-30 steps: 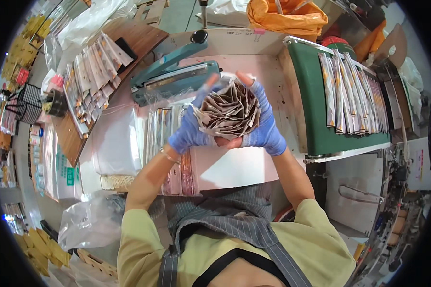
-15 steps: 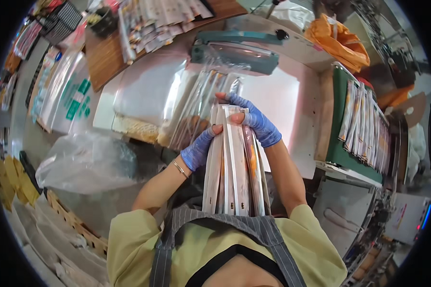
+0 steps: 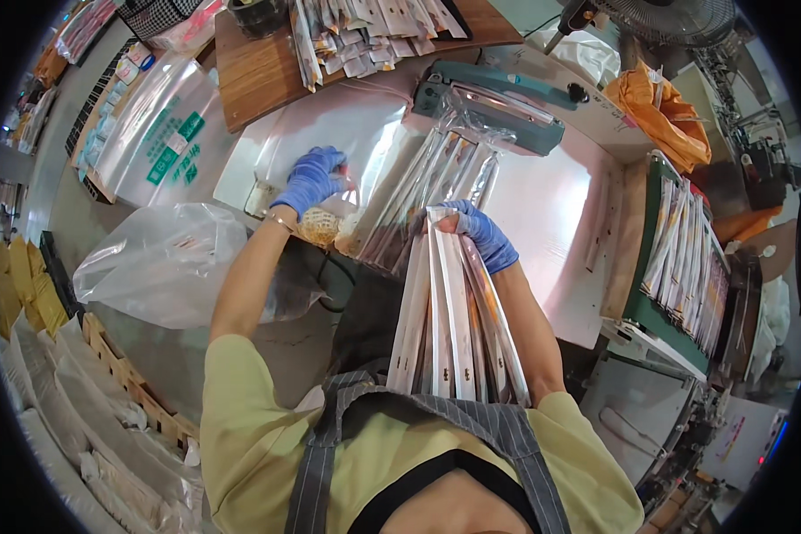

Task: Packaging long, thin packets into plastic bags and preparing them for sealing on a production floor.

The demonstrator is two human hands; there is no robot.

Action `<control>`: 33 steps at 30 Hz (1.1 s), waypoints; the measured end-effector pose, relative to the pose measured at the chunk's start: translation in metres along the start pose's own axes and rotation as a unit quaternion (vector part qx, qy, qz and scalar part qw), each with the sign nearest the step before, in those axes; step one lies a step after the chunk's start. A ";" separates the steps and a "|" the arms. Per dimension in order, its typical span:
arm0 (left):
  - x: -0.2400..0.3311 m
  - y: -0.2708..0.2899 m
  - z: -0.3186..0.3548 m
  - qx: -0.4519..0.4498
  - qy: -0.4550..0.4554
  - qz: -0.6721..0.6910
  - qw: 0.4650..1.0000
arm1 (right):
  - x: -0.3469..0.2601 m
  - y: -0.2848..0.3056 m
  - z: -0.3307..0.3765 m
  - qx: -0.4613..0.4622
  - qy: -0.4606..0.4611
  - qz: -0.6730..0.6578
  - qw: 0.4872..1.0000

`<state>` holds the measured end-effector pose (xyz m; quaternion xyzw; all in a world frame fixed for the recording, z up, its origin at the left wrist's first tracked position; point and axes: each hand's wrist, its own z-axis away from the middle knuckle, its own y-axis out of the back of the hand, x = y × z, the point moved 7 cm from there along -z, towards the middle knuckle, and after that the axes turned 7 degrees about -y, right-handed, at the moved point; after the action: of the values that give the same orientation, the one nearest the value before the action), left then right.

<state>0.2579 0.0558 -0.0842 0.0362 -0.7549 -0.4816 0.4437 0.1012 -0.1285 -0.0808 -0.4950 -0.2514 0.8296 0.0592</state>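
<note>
My right hand [image 3: 482,237], in a blue finger wrap with bare fingertips, is closed round the top of a bundle of long narrow packets [image 3: 454,311]. The bundle hangs down against my striped apron. My left hand [image 3: 316,182], wrapped the same way, is over a stack of clear plastic bags [image 3: 280,156]. Its fingers are bent and a little apart, with nothing visible in them. Just below that hand is a pale yellow spongy pad [image 3: 319,229]. Between my hands lie filled clear bags [image 3: 418,191] of similar long packets.
A teal bag sealer [image 3: 498,107] stands behind the filled bags. More packets [image 3: 365,36] lie on a brown board [image 3: 249,76]. At the right, a green tray [image 3: 654,307] holds a row of packets. A large clear bag [image 3: 169,258] is at the left, a fan [image 3: 667,18] far right.
My left hand has let go of the bundle and moved left and away, over the clear bags. My right hand still holds the bundle. The whole view has shifted slightly.
</note>
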 end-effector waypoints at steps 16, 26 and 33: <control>0.063 -0.023 0.016 0.209 0.097 0.262 0.937 | 0.006 0.012 -0.042 -0.004 0.007 0.082 0.997; 0.098 -0.027 0.032 0.338 -0.080 0.003 0.938 | -0.013 -0.026 -0.038 0.009 -0.060 0.112 0.992; 0.037 0.045 0.039 0.280 0.124 0.135 0.942 | -0.025 -0.009 -0.037 0.003 0.047 0.057 0.997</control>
<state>0.2245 0.0891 -0.0325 0.1164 -0.7963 -0.1778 0.5663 0.1436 -0.1157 -0.0711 -0.5466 -0.2171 0.8084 0.0250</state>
